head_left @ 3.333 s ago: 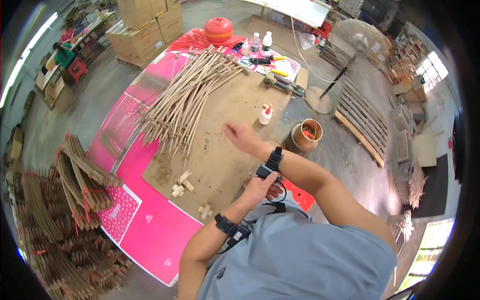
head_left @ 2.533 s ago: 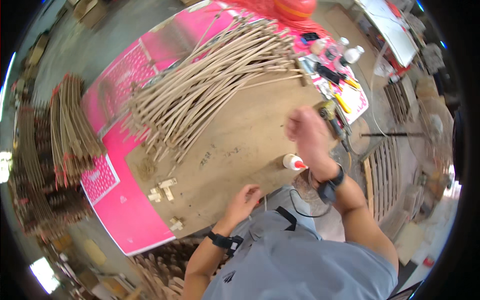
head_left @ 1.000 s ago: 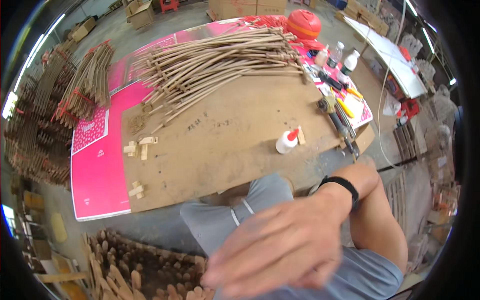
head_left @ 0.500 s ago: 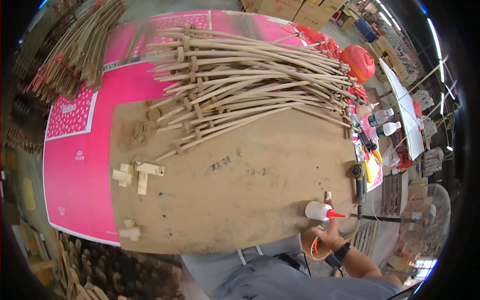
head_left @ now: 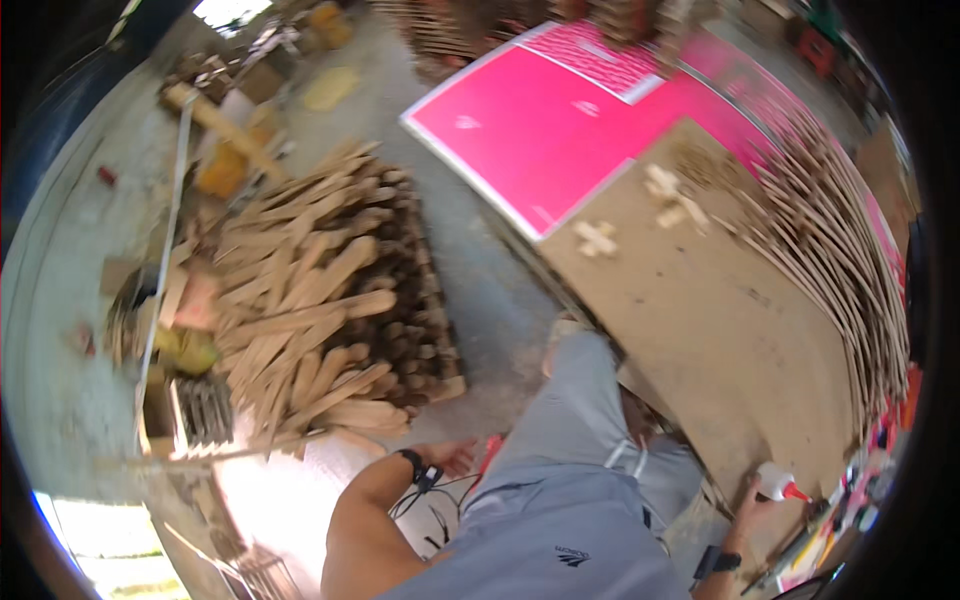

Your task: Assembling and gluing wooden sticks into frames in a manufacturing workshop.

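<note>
At far left a pale wall (head_left: 60,280) curves down to a bright opening (head_left: 100,545). Right of it, clutter surrounds a yellow bag (head_left: 188,350), then comes a big stack of wooden slats (head_left: 310,290), rounded ends facing the tabletop. Grey floor (head_left: 490,270) separates the stack from the tabletop (head_left: 690,330), which runs diagonally to the right. Its far left part is bright pink, the rest a brown, dark-spotted board. On the board, left to right, lie a cross of pale blocks (head_left: 596,238), more blocks (head_left: 676,197), a tan tangle (head_left: 708,165) and a heap of thin sticks (head_left: 830,260). Blurred tools crowd the lower right edge.

The left hand (head_left: 455,458) is over the floor beside something red (head_left: 489,452), fingers loosely extended, nothing seen in it. The right hand (head_left: 750,508) is at the tabletop's near edge, right against a white bottle (head_left: 774,482) with a red tip; whether it grips the bottle, I cannot tell.
</note>
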Motion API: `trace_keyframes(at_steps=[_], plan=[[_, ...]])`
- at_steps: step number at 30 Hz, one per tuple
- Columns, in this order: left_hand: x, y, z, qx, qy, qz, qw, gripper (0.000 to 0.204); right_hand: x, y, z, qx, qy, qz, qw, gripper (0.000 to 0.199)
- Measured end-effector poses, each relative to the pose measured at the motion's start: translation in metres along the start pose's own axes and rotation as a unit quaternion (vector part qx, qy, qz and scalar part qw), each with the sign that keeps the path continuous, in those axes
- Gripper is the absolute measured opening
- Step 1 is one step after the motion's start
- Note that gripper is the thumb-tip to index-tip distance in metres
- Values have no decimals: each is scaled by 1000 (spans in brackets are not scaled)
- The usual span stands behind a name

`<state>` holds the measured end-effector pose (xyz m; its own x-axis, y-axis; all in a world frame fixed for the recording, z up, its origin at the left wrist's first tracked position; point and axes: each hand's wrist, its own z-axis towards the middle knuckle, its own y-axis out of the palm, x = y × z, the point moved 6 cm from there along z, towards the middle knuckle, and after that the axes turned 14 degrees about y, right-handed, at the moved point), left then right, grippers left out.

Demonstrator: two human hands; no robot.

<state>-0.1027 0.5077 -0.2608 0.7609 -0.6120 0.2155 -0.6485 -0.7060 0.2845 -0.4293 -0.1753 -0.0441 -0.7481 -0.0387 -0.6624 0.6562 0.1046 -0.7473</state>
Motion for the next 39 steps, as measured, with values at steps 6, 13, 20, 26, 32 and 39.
trace_keyframes(at_steps=[6,13,20,26,32,39], plan=[[181,-35,-194,398,528,165,732,28,-31,-7,4,83,-115,-38,989,55],[172,-148,-369,703,438,366,424,55,-41,22,25,24,-129,19,991,57],[242,-159,-288,552,358,590,467,93,-38,18,32,3,-125,60,990,60],[260,-188,-285,581,391,583,411,47,-49,21,20,17,-120,16,992,57],[256,-165,-303,512,436,605,426,53,-51,23,8,89,-128,35,987,55],[283,-175,-257,569,367,610,412,39,-51,25,-7,144,-110,26,983,61]])
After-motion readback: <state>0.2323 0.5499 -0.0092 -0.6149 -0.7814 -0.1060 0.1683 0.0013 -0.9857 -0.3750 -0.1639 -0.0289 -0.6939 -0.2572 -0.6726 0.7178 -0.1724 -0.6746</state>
